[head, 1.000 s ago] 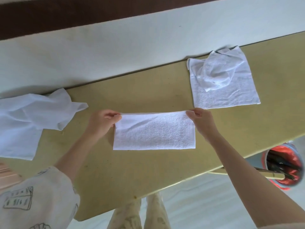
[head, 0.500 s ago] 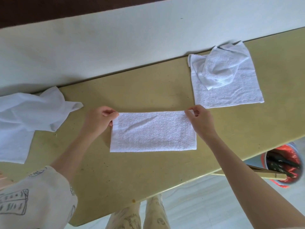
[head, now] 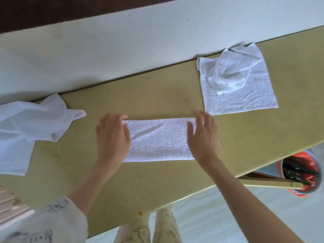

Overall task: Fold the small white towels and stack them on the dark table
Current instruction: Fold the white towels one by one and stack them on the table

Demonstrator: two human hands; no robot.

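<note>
A small white towel [head: 158,140], folded into a long rectangle, lies flat in the middle of the olive-yellow table [head: 157,183]. My left hand [head: 112,137] lies flat with straight fingers over the towel's left end. My right hand [head: 201,135] lies flat the same way over its right end. Both hands look slightly blurred. At the back right, another white towel [head: 245,97] is spread flat, and a crumpled white towel [head: 229,74] lies on top of it.
A thin white cloth [head: 26,127] lies rumpled at the table's left end. A pale wall runs behind the table. Below the table's right edge stands a bucket [head: 301,174] with a red liner, and a stick [head: 273,184] leans at it. My legs show under the near edge.
Both hands have let go of the towel's far corners and now lie flat with straight fingers on its two ends. The towel stays in place.
</note>
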